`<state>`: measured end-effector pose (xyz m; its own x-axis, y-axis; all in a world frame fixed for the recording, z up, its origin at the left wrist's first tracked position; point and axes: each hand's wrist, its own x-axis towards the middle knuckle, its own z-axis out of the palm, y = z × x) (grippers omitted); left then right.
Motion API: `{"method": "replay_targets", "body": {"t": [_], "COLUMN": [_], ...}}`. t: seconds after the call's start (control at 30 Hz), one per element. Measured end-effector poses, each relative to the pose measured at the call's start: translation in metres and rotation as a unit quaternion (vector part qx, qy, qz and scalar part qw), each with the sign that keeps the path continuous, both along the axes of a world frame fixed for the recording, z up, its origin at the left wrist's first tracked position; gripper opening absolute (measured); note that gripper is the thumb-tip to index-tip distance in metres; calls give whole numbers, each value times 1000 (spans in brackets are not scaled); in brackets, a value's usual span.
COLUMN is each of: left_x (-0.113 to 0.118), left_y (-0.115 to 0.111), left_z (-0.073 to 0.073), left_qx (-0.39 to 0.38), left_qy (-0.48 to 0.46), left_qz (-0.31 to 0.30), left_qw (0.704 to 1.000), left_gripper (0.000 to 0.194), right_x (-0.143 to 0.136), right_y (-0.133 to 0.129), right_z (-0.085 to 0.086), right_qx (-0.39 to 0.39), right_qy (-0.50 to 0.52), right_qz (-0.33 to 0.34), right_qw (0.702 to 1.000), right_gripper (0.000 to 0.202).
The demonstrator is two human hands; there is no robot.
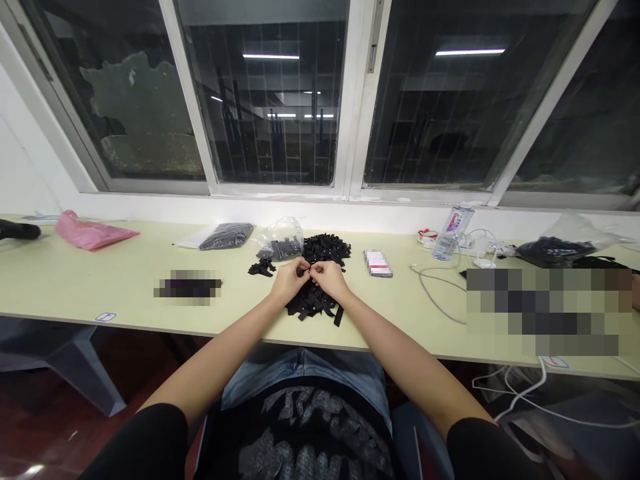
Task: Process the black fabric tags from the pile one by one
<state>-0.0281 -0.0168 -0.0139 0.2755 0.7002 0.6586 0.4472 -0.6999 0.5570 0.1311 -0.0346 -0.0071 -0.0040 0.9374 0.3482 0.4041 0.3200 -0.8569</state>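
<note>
Little print before you could be read.
On the bottle (453, 233), you had red lettering that seemed to begin with "G", the rest too small to tell. Your shirt (315, 433) carried large grey lettering, not legible. The left sticker (105, 317) and right sticker (555, 361) on the table (125, 267) bore red marks inside blue outlines, unreadable; the phone (378, 264) showed only pixelated blocks.

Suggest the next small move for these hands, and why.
Perhaps raise the bare left hand and bare right hand slightly: their fingertips come together over the loose heap of short, black, fabric-like strips, and whether they pinch a strip is hard to tell against that dark background.
</note>
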Motion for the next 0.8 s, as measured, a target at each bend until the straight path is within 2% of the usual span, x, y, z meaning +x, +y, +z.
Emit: {"method": "replay_targets", "body": {"t": [0.27,0.5,0.8], "left_x": [6,5,6], "left_y": [1,7,2], "left_z": [-3,-4,5], "left_qx": [52,85,81], "left_qy": [59,59,29], "left_qz": [18,24,15], "left_qw": [997,994,996], "left_gripper": [16,15,9], "right_x": [-5,-9,-13], "right_y": [2,-2,-5], "right_z": [-1,-3,-4], "right_qx": [-23,6,23], "right_qy": [74,109,135], "right_qz": [-32,-47,-54], "right_qw": [996,993,989], "right_gripper": [17,18,17]}}
